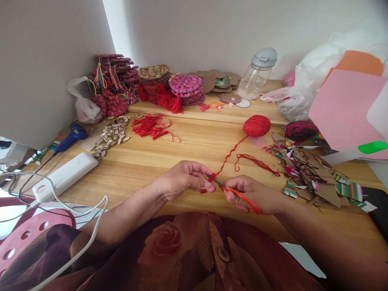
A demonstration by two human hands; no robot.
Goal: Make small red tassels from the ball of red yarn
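Note:
Above the table's front edge, my left hand (189,180) pinches a small wound bundle of red yarn (213,177) between its fingertips. My right hand (247,192) grips a pair of scissors (242,198) with orange handles. Their blades reach to the left, against the bundle at my left fingertips. A strand runs from the bundle up to a red yarn ball (257,125) on the table. Some cut lengths of red yarn (259,162) lie to the right of that strand.
Red tassels (151,126) and seed shells (112,135) lie at the left, near a blue glue gun (71,137) and a white power strip (65,176). Stacked woven coasters (187,87) and a bottle (257,74) stand behind. Cardboard scraps (318,171) cover the right side.

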